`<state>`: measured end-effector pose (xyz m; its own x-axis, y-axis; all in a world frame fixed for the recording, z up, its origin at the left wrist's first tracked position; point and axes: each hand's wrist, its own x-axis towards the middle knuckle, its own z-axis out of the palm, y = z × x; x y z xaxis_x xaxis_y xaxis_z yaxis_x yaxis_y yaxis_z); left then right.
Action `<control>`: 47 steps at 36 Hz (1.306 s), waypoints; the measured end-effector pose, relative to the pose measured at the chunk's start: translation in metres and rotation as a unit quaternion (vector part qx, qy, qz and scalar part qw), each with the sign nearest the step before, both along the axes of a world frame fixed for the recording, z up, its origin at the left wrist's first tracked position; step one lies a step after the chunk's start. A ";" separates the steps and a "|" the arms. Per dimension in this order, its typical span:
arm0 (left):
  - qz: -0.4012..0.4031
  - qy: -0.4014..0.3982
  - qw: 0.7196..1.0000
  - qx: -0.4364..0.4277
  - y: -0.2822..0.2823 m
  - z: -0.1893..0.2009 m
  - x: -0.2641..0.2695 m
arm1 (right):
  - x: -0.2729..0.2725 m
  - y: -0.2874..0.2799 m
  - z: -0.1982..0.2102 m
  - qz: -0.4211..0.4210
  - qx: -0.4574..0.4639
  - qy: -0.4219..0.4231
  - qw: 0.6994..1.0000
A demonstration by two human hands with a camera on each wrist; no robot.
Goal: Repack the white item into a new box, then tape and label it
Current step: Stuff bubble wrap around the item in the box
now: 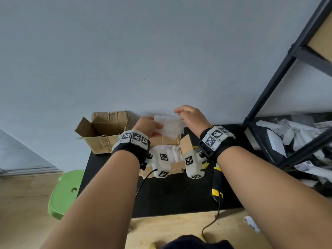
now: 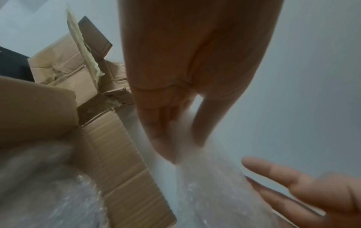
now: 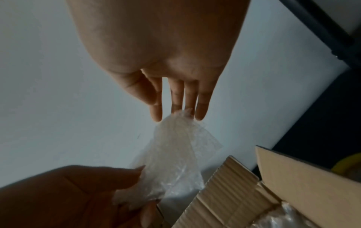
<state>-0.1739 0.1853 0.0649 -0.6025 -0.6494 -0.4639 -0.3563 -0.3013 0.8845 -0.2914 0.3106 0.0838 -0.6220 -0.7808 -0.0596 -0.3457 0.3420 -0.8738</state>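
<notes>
Holding a translucent white bubble-wrap sheet (image 1: 170,125) over the open new brown cardboard box (image 1: 177,167) on the black table mat (image 1: 177,193).

Torn, empty old cardboard box (image 1: 101,133) sits left of it, near but apart. White bubble-wrapped item (image 1: 171,151) already lies inside the new box; flaps are up, so by my read padding is in progress, with tape and label still to do. Left hand (image 1: 150,126) pinches the sheet's left edge, right hand (image 1: 193,119) pinches its top right corner. No readable writing; only square marker codes on the wrist bands.

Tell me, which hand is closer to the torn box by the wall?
Left. The left hand holds the bubble wrap just beside the torn box; the right hand pinches the wrap's far edge.
</notes>
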 end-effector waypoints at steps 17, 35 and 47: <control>-0.164 -0.218 0.899 -0.342 0.013 -0.052 0.018 | 0.014 0.011 -0.041 0.005 0.198 0.206 0.958; -0.290 -0.349 0.810 -0.371 0.017 -0.101 0.040 | 0.051 -0.002 -0.089 0.160 0.368 0.391 0.828; -0.314 -0.366 0.781 -0.397 0.016 -0.106 0.039 | 0.045 -0.023 -0.075 0.131 0.437 0.277 0.846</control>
